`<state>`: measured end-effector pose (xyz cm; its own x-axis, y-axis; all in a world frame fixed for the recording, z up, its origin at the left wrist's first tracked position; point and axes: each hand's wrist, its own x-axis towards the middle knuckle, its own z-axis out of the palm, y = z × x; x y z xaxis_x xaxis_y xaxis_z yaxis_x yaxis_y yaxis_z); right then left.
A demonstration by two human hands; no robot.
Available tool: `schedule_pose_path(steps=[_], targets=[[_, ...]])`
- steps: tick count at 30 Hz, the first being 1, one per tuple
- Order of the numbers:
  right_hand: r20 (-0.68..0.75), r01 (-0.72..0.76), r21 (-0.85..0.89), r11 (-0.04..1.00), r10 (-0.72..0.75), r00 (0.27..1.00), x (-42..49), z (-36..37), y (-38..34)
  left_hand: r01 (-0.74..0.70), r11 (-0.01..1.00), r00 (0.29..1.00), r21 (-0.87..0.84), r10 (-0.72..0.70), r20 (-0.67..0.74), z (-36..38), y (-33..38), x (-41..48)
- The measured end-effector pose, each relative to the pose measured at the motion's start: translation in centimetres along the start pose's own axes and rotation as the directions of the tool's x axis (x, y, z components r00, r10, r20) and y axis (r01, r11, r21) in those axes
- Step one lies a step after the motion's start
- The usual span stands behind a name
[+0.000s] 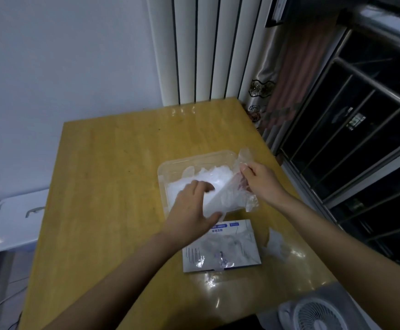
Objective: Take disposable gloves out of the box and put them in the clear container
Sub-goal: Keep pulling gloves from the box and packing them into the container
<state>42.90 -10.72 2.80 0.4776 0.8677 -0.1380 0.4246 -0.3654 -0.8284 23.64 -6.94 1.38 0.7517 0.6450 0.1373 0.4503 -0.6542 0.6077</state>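
Note:
A clear plastic container (170, 166) sits on the wooden table (113, 182), with a heap of thin translucent gloves (214, 175) inside. My left hand (192, 206) reaches over its near edge and grips a stack of gloves (220, 198) between thumb and fingers. At the container's right side, my right hand (262, 179) pinches the upper end of the same glove bundle. The white and blue glove box (220, 246) lies flat just in front of the container, with crumpled gloves showing in its opening.
Loose clear plastic (280, 246) lies to the right of the box near the table's edge. A white fan (318, 315) stands at the bottom right and a white lidded bin (13, 222) on the left. Radiator, curtain and window bars stand behind.

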Motion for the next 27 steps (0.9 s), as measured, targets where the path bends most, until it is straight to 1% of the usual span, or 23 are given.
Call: schedule_pose_path(steps=[1, 3, 4, 5, 7, 8, 9, 12, 13, 15, 18, 21, 23, 24, 26, 27], targets=[[0.017, 0.003, 0.009, 1.0, -0.003, 1.0, 0.0, 0.2, -0.1, 0.063, 0.997, 0.998, 0.039, -0.063, 0.012, 0.0, -0.2, 0.5], [0.067, 0.012, 0.017, 1.0, -0.014, 0.998, 0.0, 0.5, -0.5, 0.168, 0.982, 0.974, 0.084, -0.179, 0.138, 0.3, -0.4, 1.3], [0.114, 0.015, 0.027, 1.0, -0.018, 0.993, 0.0, 0.5, -0.8, 0.214, 0.976, 0.954, 0.043, -0.218, 0.205, 0.4, -0.3, 1.6], [0.173, 0.019, 0.037, 0.999, -0.025, 0.985, 0.1, 0.5, -0.9, 0.272, 0.961, 0.931, -0.053, -0.249, 0.266, 0.4, -0.2, 2.0], [0.274, 0.022, 0.038, 0.999, -0.031, 0.961, 0.5, 0.3, -0.8, 0.383, 0.882, 0.887, -0.273, -0.268, 0.376, 0.2, -0.3, 2.7], [0.306, 0.024, 0.029, 0.999, -0.031, 0.951, 0.4, 0.2, -0.9, 0.403, 0.852, 0.875, -0.333, -0.252, 0.413, 0.1, -0.4, 2.9], [0.329, 0.031, 0.02, 0.999, -0.036, 0.944, 0.4, 0.1, -0.9, 0.391, 0.851, 0.877, -0.352, -0.229, 0.422, -0.1, -0.6, 3.2], [0.377, 0.057, -0.005, 0.998, -0.051, 0.925, 0.5, 0.0, -1.2, 0.276, 0.915, 0.931, -0.294, -0.178, 0.32, -0.3, -1.4, 3.7], [0.401, 0.061, -0.008, 0.998, -0.053, 0.914, 0.5, 0.1, -1.2, 0.265, 0.916, 0.938, -0.302, -0.172, 0.302, -0.4, -1.6, 3.8], [0.456, 0.093, -0.006, 0.996, -0.08, 0.886, 0.5, 0.3, -1.6, 0.253, 0.899, 0.943, -0.358, -0.146, 0.298, -0.5, -1.9, 3.9], [0.485, 0.117, 0.053, 0.992, -0.128, 0.865, 0.9, 0.6, -1.8, 0.265, 0.85, 0.939, -0.456, -0.119, 0.323, -0.6, -2.2, 4.0], [0.455, 0.048, 0.137, 0.989, -0.106, 0.884, 1.3, 0.8, -1.9, 0.296, 0.803, 0.942, -0.517, -0.153, 0.3, -0.5, -2.6, 4.2], [0.441, -0.024, 0.189, 0.982, -0.063, 0.895, 1.6, 0.6, -1.9, 0.3, 0.794, 0.949, -0.528, -0.193, 0.249, -0.5, -2.7, 4.3], [0.456, -0.058, 0.206, 0.977, -0.043, 0.889, 1.6, 0.6, -2.0, 0.298, 0.798, 0.953, -0.523, -0.215, 0.215, -0.4, -2.8, 4.5], [0.509, -0.081, 0.159, 0.984, -0.012, 0.86, 1.7, 0.5, -1.9, 0.29, 0.812, 0.957, -0.507, -0.243, 0.158, -0.4, -3.1, 4.6], [0.53, -0.065, 0.12, 0.991, -0.008, 0.848, 1.7, 0.6, -1.6, 0.292, 0.809, 0.956, -0.51, -0.251, 0.149, -0.3, -3.3, 4.7]])
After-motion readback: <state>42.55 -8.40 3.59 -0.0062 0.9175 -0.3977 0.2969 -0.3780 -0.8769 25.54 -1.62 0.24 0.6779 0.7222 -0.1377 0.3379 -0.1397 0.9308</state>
